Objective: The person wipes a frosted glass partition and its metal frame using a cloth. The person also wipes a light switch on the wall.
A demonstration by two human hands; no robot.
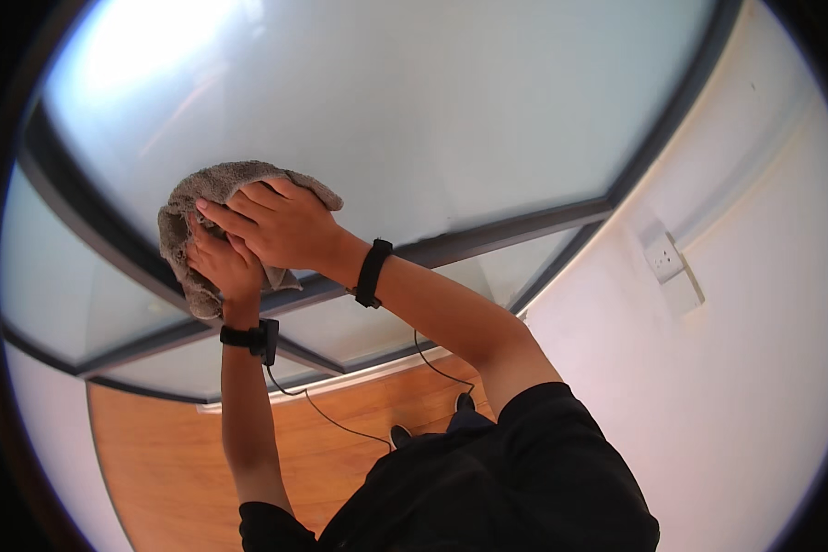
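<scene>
A grey-brown terry cloth (203, 185) lies bunched against a large frosted glass pane (455, 117), near its lower left corner. My right hand (283, 224) presses on the cloth with fingers spread over its upper part. Just below and to the left, my left hand (224, 265) holds the cloth too, its fingertips partly covered by folds. The two hands touch at the thumbs. The cloth's lower edge overlaps the dark window frame (504, 233).
Smaller glass panes (93, 276) adjoin at the left and below. A white wall with a power socket (664, 257) stands at right. Black straps circle both wrists, with thin cables (331, 417) hanging toward the wooden floor (159, 441). Bright glare covers the upper left glass.
</scene>
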